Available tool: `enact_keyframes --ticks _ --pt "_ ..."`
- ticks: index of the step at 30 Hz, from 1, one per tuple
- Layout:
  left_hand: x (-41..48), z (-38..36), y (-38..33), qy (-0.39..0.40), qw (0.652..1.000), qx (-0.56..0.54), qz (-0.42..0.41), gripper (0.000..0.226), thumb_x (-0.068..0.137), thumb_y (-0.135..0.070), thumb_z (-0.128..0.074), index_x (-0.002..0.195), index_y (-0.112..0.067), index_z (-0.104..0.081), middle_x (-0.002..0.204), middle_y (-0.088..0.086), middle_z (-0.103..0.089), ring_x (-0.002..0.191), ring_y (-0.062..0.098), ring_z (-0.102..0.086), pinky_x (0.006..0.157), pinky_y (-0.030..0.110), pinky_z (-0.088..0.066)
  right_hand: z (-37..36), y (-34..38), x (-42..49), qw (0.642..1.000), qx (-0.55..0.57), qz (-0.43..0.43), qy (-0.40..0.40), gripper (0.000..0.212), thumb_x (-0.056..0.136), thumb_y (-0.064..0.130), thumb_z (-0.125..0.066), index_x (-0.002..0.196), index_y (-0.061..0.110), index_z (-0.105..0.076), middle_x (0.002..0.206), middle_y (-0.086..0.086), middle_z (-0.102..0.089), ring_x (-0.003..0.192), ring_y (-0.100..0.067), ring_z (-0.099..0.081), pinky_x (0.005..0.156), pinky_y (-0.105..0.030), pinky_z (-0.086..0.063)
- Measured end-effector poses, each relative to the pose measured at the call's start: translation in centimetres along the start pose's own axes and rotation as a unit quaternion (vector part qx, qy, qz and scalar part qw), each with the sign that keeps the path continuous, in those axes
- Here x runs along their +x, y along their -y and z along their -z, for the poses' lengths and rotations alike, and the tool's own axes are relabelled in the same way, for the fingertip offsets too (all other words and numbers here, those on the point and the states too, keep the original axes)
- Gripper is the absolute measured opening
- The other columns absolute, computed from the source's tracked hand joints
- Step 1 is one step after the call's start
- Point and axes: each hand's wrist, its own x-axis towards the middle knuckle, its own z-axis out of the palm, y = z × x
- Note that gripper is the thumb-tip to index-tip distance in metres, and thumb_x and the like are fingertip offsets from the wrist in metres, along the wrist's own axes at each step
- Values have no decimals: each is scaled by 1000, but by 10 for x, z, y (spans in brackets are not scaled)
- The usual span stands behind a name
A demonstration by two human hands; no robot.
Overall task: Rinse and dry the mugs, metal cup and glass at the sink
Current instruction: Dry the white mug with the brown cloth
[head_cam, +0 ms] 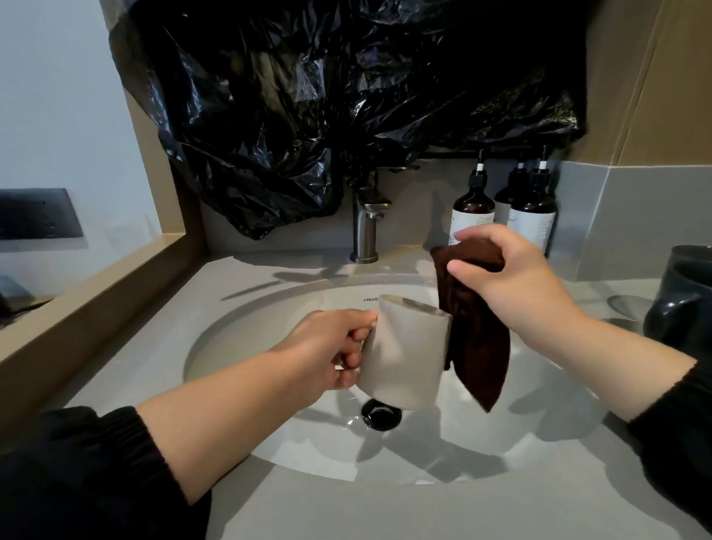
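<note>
**Now: beige mug (406, 357) over the sink (244, 354)**

My left hand (329, 351) grips its handle, the mug tipped sideways above the drain, its inside hidden from me. My right hand (520, 280) clutches a brown cloth (482, 346) hanging just beside its mouth. A dark mug (695, 310) stands at the worktop's (395, 519) right edge.

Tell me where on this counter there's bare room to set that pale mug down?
Bare counter runs left of the sink basin, up to the wooden ledge, and along the near edge in front of it. The right side is crowded: dark mugs by the wall, pump bottles beside the faucet.
</note>
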Motion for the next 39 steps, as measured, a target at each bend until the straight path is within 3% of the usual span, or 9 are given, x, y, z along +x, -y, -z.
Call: enact_keyframes --ticks 4,8,14,20,24,28,34,37,39 --pt "3 1 -1 26 993 -90 65 43 95 -24 -53 54 -17 -40 40 -5 -27 36 11 -26 40 17 -19 -12 16 -29 968 -82 235 32 33 73 3 -77 97 22 -64 96 12 -59 92 6 -53 80 -3 -36" --pt "3 1 -1 21 991 -121 51 44 95 -26 -52 53 -18 -39 39 -6 -26 34 10 -24 38 15 -18 -26 2 -39 882 -222 380 169 26 72 7 -68 97 11 -67 99 -1 -56 92 -14 -51 78 -28 -47" --pt "3 9 -5 -7 979 -204 16 46 97 -24 -49 52 -16 -40 41 -5 -25 36 11 -23 39 18 -19 -21 -4 -37 853 -237 368 284 22 74 4 -65 92 16 -70 98 5 -57 90 -9 -51 75 -23 -46" --pt "6 20 -11 -30 955 -295 26 44 97 -24 -46 54 -16 -38 40 -6 -23 34 10 -21 37 17 -17 1 -25 -6 935 -262 164 173 26 74 3 -73 85 24 -62 92 11 -51 97 -18 -53 79 -25 -37" --pt "2 17 -12 -15 950 -308 41 44 96 -23 -49 54 -16 -38 44 -6 -21 37 10 -20 40 17 -16 -1 -29 -2 968 -210 60 121 41 75 15 -78 110 28 -59 108 5 -53 103 -15 -52 82 -21 -34" --pt "-4 10 -13 6 957 -285 54 45 94 -22 -50 52 -15 -39 44 -5 -21 37 11 -20 40 17 -18 -14 -16 -19 964 -208 71 153 58 72 38 -78 125 38 -54 103 10 -57 95 -8 -53 80 -23 -39" --pt "-7 9 -14 35 945 -311 96 41 95 -23 -50 56 -13 -43 48 -5 -24 40 12 -25 38 14 -29 -12 -13 -16 899 -373 226 23 19 80 33 -60 90 20 -70 77 1 -66 77 -23 -60 60 -32 -45" --pt "-7 7 -14 62 934 -329 120 34 97 -23 -47 66 -10 -48 53 -5 -32 39 9 -34 38 17 -41 -12 -11 -9 869 -399 291 -14 18 71 27 -57 59 13 -57 55 -1 -56 55 -26 -55 46 -25 -32" --pt "-6 6 -11 75 947 -287 123 28 99 -21 -45 77 -6 -54 58 0 -44 48 10 -45 45 22 -52 -11 -10 -6 855 -437 280 1 21 77 25 -56 59 14 -50 58 -3 -56 58 -28 -55 48 -26 -32"
